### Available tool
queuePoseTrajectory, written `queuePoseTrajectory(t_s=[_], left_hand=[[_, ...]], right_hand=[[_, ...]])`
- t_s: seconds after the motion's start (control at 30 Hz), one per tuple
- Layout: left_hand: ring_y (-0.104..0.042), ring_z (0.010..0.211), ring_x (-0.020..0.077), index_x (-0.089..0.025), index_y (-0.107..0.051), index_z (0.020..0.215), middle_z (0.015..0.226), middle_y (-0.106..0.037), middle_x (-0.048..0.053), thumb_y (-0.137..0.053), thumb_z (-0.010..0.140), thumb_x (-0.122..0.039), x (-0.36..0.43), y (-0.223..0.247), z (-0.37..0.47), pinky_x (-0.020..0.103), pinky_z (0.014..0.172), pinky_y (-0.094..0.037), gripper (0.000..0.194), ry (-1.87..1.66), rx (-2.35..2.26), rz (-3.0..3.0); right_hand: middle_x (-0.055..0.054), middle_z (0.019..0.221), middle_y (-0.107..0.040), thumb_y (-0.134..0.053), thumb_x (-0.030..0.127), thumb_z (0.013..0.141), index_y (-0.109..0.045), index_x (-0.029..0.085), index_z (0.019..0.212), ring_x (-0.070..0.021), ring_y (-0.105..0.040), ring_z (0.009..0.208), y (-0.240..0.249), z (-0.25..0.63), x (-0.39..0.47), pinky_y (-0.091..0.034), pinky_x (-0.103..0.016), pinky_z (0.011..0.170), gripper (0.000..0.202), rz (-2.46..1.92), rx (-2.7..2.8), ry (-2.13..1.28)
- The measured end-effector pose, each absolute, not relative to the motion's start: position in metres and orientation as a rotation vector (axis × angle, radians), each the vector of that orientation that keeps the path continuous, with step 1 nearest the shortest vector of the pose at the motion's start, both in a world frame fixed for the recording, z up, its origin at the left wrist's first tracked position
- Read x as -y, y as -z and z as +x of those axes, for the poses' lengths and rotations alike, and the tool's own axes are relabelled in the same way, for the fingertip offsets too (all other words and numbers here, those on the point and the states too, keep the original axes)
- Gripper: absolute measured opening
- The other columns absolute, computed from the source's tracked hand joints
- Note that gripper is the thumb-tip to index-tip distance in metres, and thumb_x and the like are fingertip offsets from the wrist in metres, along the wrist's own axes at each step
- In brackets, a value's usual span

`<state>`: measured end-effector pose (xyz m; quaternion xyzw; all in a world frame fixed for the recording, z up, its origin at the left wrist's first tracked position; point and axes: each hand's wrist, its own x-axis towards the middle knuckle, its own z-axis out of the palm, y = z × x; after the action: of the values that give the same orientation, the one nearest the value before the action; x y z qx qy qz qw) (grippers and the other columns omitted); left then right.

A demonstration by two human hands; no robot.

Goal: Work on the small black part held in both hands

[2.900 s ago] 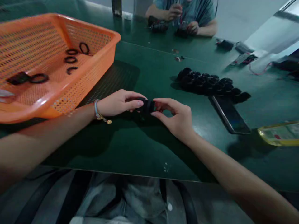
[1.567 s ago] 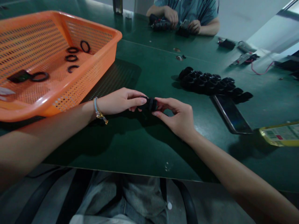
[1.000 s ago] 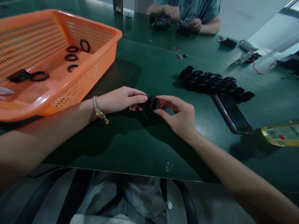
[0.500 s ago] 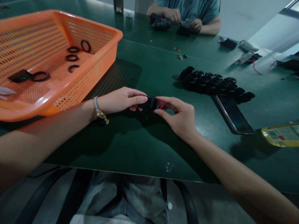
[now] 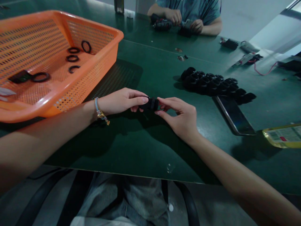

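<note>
A small black part (image 5: 152,104) is held between my two hands, above the green table (image 5: 131,150). My left hand (image 5: 125,101) grips its left end, with the thumb on top and the fingers curled behind. The thumb and fingertips of my right hand (image 5: 181,116) pinch its right end. To the right of my hands lies a grouped stack of black, hollow parts (image 5: 213,84). An orange basket (image 5: 94,70) on the left contains several black rings (image 5: 72,58) and a dark block-shaped piece (image 5: 20,76).
A phone (image 5: 235,116) lies beside the black stack, and a yellow-edged package (image 5: 283,136) sits at the right. Across the table, a person's hands (image 5: 174,15) are near a power drill (image 5: 162,24). Electronic parts with a red wire (image 5: 265,73) lie at the far right.
</note>
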<state>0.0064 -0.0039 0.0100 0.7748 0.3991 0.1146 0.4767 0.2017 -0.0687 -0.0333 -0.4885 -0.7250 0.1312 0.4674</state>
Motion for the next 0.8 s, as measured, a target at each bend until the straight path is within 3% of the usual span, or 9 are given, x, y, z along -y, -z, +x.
queuePoseTrajectory(t_s=[0.17,0.33,0.8], left_hand=[[-0.054,0.064,0.0096,-0.013,-0.064,0.112,0.078,-0.065,0.002,-0.046,0.086,-0.03,0.003,-0.0083,0.0059,0.019,0.063,-0.045,0.036,-0.289,-0.951,1.911],[-0.054,0.063,0.0094,-0.015,-0.065,0.11,0.079,-0.065,0.001,-0.047,0.085,-0.031,0.0015,-0.0072,0.0048,0.019,0.063,-0.046,0.035,-0.294,-0.946,1.949],[-0.053,0.065,0.0095,-0.009,-0.062,0.115,0.079,-0.063,0.002,-0.047,0.086,-0.03,0.0042,-0.009,0.0056,0.02,0.065,-0.044,0.038,-0.285,-0.957,1.892]], right_hand=[[0.0,0.085,-0.072,-0.072,0.017,0.07,-0.07,0.025,0.104,-0.0139,-0.065,0.074,0.0359,0.2022,0.0682,-0.057,-0.032,0.072,0.034,-1.21,1.741,-0.413],[0.0,0.084,-0.072,-0.071,0.018,0.072,-0.072,0.024,0.099,-0.0133,-0.064,0.072,0.0352,0.2027,0.0685,-0.056,-0.031,0.071,0.028,-1.201,1.768,-0.392],[0.0,0.085,-0.073,-0.071,0.016,0.073,-0.072,0.025,0.099,-0.013,-0.065,0.072,0.0357,0.2028,0.0678,-0.055,-0.03,0.071,0.028,-1.182,1.778,-0.389]])
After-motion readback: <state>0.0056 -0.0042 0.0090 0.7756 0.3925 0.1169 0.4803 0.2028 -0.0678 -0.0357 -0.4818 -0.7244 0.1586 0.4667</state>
